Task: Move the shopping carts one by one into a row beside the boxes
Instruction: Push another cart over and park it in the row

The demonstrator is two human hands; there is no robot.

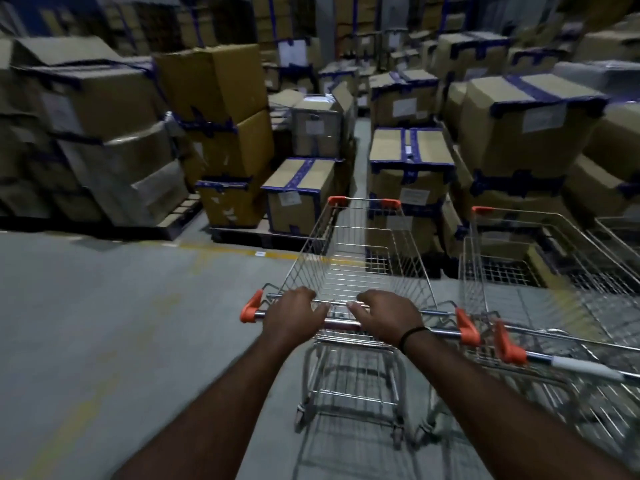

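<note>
A wire shopping cart [349, 268] with orange corner caps stands in front of me, its nose close to the stacked boxes [410, 164]. My left hand [294, 315] and my right hand [391, 315] both grip its handle bar [341, 322], side by side near the middle. A second cart [540, 289] stands right beside it on the right, its handle [575, 365] level with mine. The edge of a third cart [620, 230] shows at the far right.
Taped cardboard boxes on pallets [239, 233] fill the far side, with a narrow aisle [360, 140] between stacks. Grey concrete floor [104, 323] with a faded yellow line [221, 249] spreads to the left.
</note>
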